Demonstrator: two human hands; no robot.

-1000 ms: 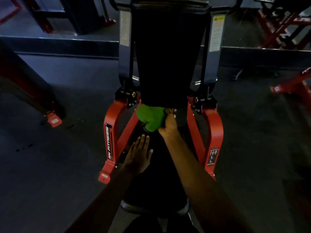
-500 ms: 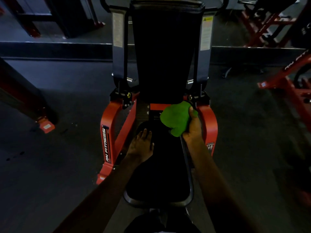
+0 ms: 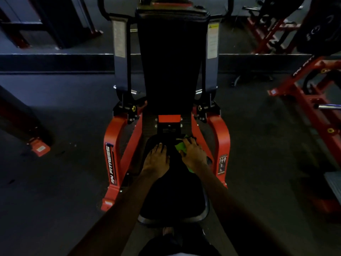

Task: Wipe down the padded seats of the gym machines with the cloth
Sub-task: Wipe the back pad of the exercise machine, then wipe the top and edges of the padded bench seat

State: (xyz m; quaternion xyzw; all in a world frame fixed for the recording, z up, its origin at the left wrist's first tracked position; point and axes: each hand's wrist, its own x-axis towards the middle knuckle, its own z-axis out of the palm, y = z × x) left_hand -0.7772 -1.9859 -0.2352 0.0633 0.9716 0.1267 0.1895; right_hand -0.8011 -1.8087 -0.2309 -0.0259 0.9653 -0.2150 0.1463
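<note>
A red-framed gym machine stands in front of me with a black padded seat (image 3: 173,196) and a tall black back pad (image 3: 170,61). A green cloth (image 3: 180,147) lies on the far right part of the seat, mostly covered by my right hand (image 3: 192,154), which presses it flat with spread fingers. My left hand (image 3: 156,159) rests flat on the far left part of the seat, fingers straight, holding nothing. Both forearms reach forward over the seat.
The machine's red side frames (image 3: 112,163) flank the seat on both sides. Another red machine (image 3: 313,108) with a weight plate stands at the right. A dark post with a red foot (image 3: 38,147) is at the left. Dark floor lies around.
My right hand brought the green cloth down from the base of the back pad onto the seat, where it now presses it flat. My left hand stayed on the seat.
</note>
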